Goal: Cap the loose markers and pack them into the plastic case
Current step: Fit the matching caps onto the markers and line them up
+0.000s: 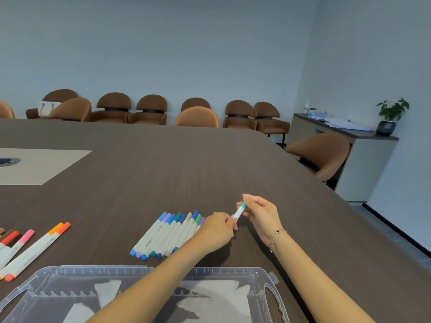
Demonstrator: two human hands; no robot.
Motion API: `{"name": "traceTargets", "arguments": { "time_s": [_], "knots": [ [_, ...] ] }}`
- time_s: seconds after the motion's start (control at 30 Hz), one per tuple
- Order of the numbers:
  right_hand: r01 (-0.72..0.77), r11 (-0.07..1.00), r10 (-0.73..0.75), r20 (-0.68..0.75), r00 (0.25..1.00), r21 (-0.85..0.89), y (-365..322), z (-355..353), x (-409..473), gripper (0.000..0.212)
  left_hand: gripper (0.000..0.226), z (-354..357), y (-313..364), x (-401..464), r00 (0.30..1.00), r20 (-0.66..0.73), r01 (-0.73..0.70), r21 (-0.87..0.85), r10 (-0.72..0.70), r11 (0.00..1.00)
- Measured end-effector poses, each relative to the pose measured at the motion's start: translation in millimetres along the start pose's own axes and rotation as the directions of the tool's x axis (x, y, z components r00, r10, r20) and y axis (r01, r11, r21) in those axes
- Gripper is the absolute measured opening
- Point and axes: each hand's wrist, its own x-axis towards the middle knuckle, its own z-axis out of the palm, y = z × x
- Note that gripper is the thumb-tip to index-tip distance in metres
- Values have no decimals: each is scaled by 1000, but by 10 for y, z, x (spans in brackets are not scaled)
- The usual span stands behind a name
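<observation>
A white marker with a teal cap (239, 210) is held above the table between both hands. My right hand (261, 215) pinches its teal upper end; my left hand (218, 228) grips its lower end, which is hidden in the fingers. Just left of my left hand lies a tight row of several capped blue, purple and green markers (168, 234). The clear plastic case (210, 273) lies open at the near edge under my forearms, with nothing visible in it.
Several orange, pink and red markers (35, 248) lie at the left edge of the dark wooden table (210, 164). A beige inset panel (46, 164) sits far left. Brown chairs (197, 116) line the far side and right; a sideboard with a plant (391, 113) stands at right.
</observation>
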Motion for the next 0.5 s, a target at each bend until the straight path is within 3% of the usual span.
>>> {"name": "traceTargets", "arguments": {
  "time_s": [0.17,0.33,0.5],
  "knots": [
    [3,976,7,43,999,-216,-76,-4,52,17,33,-87,61,-19,995,94,49,-109,-39,993],
    [-1,883,-4,-8,1000,-469,20,-163,43,16,28,-657,-263,-67,998,48,-32,8,32,999],
    [10,815,30,60,998,-579,-42,-115,-51,20,26,-1365,-661,-378,1000,17,-20,49,20,999]
  ]
}}
